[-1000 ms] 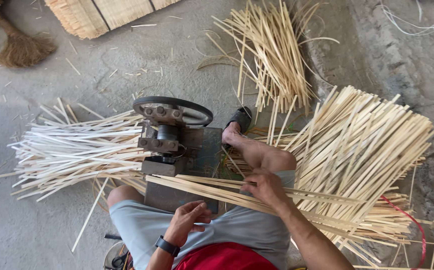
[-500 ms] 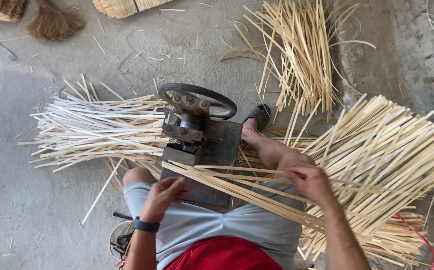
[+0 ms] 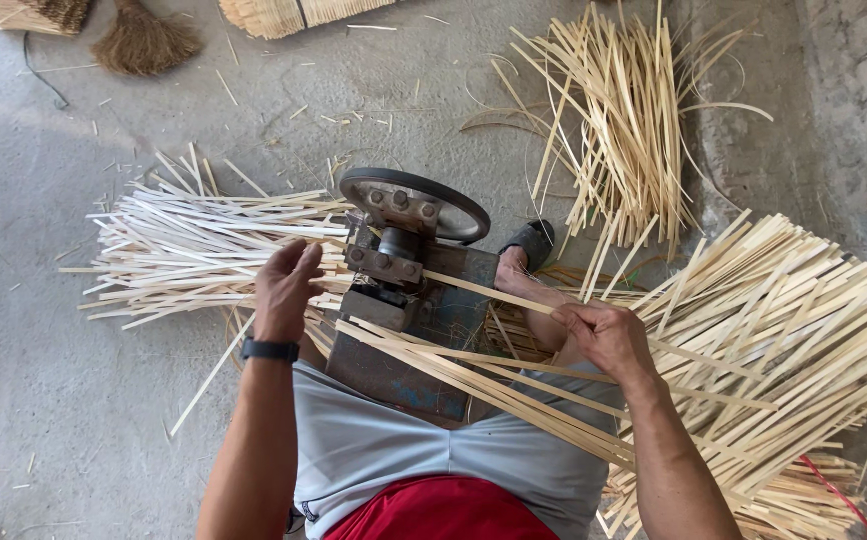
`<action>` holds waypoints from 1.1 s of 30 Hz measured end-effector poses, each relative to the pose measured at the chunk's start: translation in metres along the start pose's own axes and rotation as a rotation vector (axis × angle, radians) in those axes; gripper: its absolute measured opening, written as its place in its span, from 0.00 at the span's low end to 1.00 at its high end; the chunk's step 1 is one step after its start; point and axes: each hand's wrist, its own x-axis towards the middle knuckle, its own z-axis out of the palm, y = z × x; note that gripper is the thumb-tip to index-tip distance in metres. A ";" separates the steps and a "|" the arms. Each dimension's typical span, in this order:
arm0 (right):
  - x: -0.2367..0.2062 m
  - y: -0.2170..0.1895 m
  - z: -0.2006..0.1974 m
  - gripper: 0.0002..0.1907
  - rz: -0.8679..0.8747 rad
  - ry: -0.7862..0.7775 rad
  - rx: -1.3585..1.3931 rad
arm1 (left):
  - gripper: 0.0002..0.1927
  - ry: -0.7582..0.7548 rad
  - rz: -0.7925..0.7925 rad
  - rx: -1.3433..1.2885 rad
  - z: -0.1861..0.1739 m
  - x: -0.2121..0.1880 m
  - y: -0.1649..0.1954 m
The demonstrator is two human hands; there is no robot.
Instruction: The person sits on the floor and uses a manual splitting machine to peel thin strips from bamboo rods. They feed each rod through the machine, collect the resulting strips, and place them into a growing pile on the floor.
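Strip (image 3: 484,293): one bamboo length, I see it pinched in my right hand (image 3: 606,335), tip at the splitter (image 3: 394,265). Left hand (image 3: 286,290): loosely open, grasping nothing, by the splitter's left side over pale slats (image 3: 184,255). Wheel (image 3: 414,203) behind. Wide slats (image 3: 794,330) right. Broom (image 3: 144,40) far left.

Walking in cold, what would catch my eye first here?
Pale bamboo strips everywhere: a flat heap on the left, a thicker fan on the right. Between them sits a small metal machine with a dark wheel. The right hand holds one strip toward it; the left hand hovers beside it.
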 end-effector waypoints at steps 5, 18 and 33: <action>0.005 -0.012 -0.002 0.14 0.027 -0.044 0.015 | 0.19 -0.053 0.028 -0.080 0.018 0.020 -0.001; -0.033 0.001 0.025 0.12 0.009 -0.310 -0.074 | 0.13 0.022 0.109 -0.225 0.012 0.028 0.001; -0.006 -0.002 0.013 0.15 -0.143 0.157 -0.053 | 0.21 0.158 -0.039 -0.536 -0.001 0.030 0.002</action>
